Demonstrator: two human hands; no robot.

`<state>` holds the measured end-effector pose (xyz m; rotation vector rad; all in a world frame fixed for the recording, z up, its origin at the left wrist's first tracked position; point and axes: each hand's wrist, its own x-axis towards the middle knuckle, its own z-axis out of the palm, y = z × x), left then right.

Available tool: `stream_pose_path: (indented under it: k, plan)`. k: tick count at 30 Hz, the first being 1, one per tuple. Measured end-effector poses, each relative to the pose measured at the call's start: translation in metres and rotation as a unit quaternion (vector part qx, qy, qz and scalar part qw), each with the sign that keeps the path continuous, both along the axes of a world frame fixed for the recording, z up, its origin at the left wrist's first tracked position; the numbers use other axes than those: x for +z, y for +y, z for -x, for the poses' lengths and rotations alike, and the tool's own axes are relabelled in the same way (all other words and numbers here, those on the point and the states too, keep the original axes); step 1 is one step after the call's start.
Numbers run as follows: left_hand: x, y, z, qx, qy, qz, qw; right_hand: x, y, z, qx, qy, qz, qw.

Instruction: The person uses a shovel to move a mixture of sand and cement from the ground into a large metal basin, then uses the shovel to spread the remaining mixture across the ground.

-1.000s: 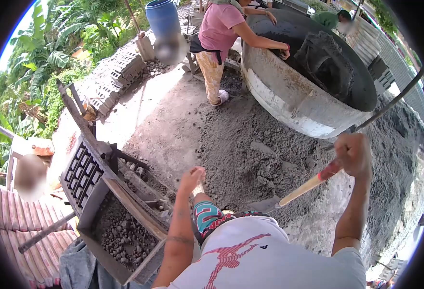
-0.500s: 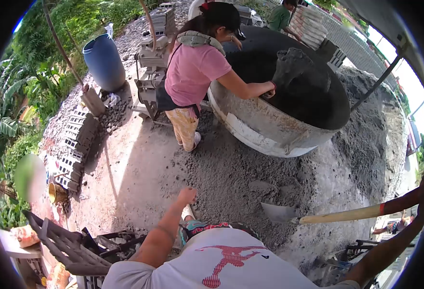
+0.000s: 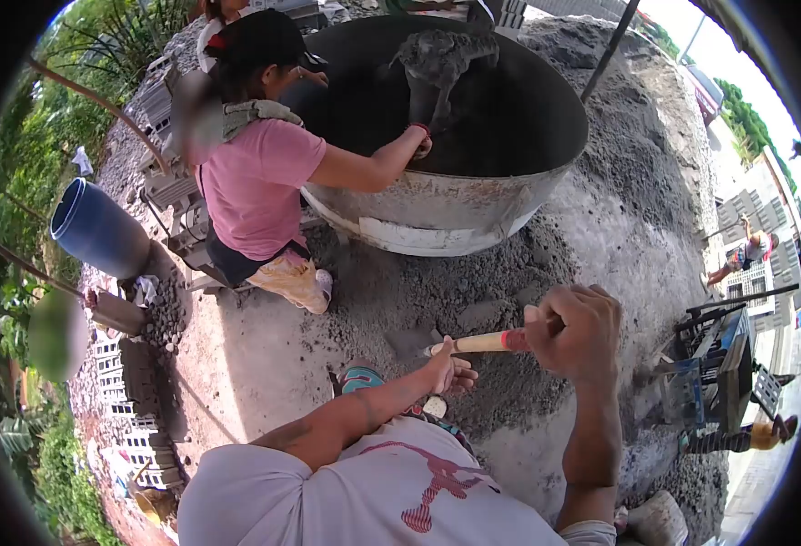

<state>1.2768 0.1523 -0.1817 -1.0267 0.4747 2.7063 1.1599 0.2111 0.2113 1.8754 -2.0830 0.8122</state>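
My right hand point(image 3: 575, 329) is wrapped round the red end of a shovel's wooden handle point(image 3: 482, 343). Lower on the same handle, near the blade, my left hand point(image 3: 452, 369) has its fingers apart, with the thumb beside the wood. It does not close round the handle. The grey shovel blade point(image 3: 409, 344) rests at the dark, damp mortar mix point(image 3: 482, 305) on the ground, partly covered by my left hand and hard to tell from the mix.
Ahead stands a big round mixing drum point(image 3: 446, 214) with dark material inside. A person in a pink shirt point(image 3: 264, 182) reaches into it. To the left are a blue barrel point(image 3: 105, 232) and hollow blocks point(image 3: 150, 455). On the right stands a metal frame point(image 3: 714, 373); another person point(image 3: 748, 255) is farther off.
The view has swung to the right. My left hand has come over to the shovel handle and its fingers have opened. My right hand and the handle have moved from the right edge toward the middle.
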Motion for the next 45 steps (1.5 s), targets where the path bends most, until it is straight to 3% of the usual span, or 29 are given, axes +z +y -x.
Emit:
stream_pose_path:
  k: [1, 3, 4, 6, 11, 15, 17, 18, 19, 21, 23, 25, 27, 29, 31, 33, 35, 38, 39, 40, 41, 43, 45]
  plan:
    - [-0.006, -0.011, -0.001, -0.027, -0.008, -0.005, 1.0, -0.005, -0.007, -0.015, -0.027, -0.008, -0.005, 1.0]
    - [-0.025, -0.033, -0.004, -0.016, -0.012, 0.003, 1.0, -0.01, -0.02, -0.044, 0.017, 0.038, -0.016, 0.999]
    - [-0.038, -0.047, -0.016, -0.05, 0.065, -0.068, 0.994, -0.01, -0.029, -0.062, -0.008, 0.034, -0.021, 0.999]
    - [-0.055, -0.069, -0.029, -0.102, 0.031, -0.07, 0.992, -0.006, -0.053, -0.105, 0.005, 0.052, -0.036, 0.998]
    - [-0.097, -0.111, -0.068, -0.153, -0.049, -0.084, 0.983, 0.015, -0.105, -0.195, -0.074, 0.016, -0.041, 0.996]
    - [-0.07, -0.114, -0.1, -0.176, -0.079, -0.085, 0.978, 0.044, -0.078, -0.254, -0.187, -0.004, -0.018, 0.982]
    - [-0.026, -0.113, -0.115, -0.067, -0.169, -0.068, 0.981, 0.039, -0.052, -0.294, -0.283, -0.002, 0.043, 0.958]
    - [-0.022, -0.114, -0.122, -0.085, -0.177, -0.065, 0.978, 0.03, -0.039, -0.31, -0.346, -0.008, 0.083, 0.934]
    - [-0.02, -0.115, -0.128, -0.058, -0.175, -0.058, 0.981, 0.017, -0.024, -0.325, -0.403, -0.011, 0.124, 0.907]
    - [-0.026, -0.115, -0.136, -0.031, -0.173, -0.049, 0.983, -0.02, 0.016, -0.374, -0.555, -0.111, 0.22, 0.794]
    - [-0.063, -0.117, -0.148, -0.021, -0.112, -0.053, 0.992, -0.067, 0.053, -0.427, -0.657, -0.19, 0.229, 0.693]
    - [-0.088, -0.122, -0.166, -0.042, -0.098, -0.063, 0.992, -0.113, 0.062, -0.48, -0.737, -0.318, 0.216, 0.556]
    - [-0.106, -0.126, -0.193, -0.029, -0.099, -0.062, 0.993, -0.202, 0.092, -0.542, -0.766, -0.267, 0.192, 0.553]
    - [-0.123, -0.135, -0.217, -0.071, -0.121, -0.035, 0.989, -0.257, 0.078, -0.586, -0.685, -0.43, 0.511, 0.292]
    - [-0.142, -0.133, -0.249, -0.118, -0.152, -0.006, 0.981, -0.324, 0.072, -0.665, -0.721, -0.444, 0.439, 0.302]
    - [-0.168, -0.131, -0.281, -0.173, -0.201, 0.137, 0.954, -0.339, 0.043, -0.711, -0.725, -0.476, 0.435, 0.241]
    - [-0.192, -0.116, -0.322, -0.24, -0.229, 0.303, 0.893, -0.366, 0.03, -0.764, -0.795, -0.468, 0.32, 0.217]
    - [-0.176, -0.083, -0.374, -0.339, -0.252, 0.431, 0.798, -0.397, 0.052, -0.859, -0.761, -0.511, 0.397, -0.042]
    - [-0.166, -0.076, -0.39, -0.356, -0.263, 0.386, 0.809, -0.403, 0.065, -0.876, -0.731, -0.516, 0.428, -0.13]
    - [-0.174, -0.072, -0.412, -0.324, -0.248, 0.313, 0.858, -0.419, 0.078, -0.892, -0.783, -0.44, 0.412, -0.155]
    - [-0.143, -0.071, -0.409, -0.361, -0.222, 0.284, 0.86, -0.433, 0.077, -0.902, -0.828, -0.359, 0.388, -0.186]
    - [-0.129, -0.074, -0.404, -0.363, -0.259, 0.218, 0.868, -0.438, 0.079, -0.877, -0.815, -0.398, 0.396, -0.142]
    - [-0.148, -0.098, -0.39, -0.431, -0.23, 0.161, 0.858, -0.511, 0.111, -0.934, -0.869, -0.417, 0.25, -0.086]
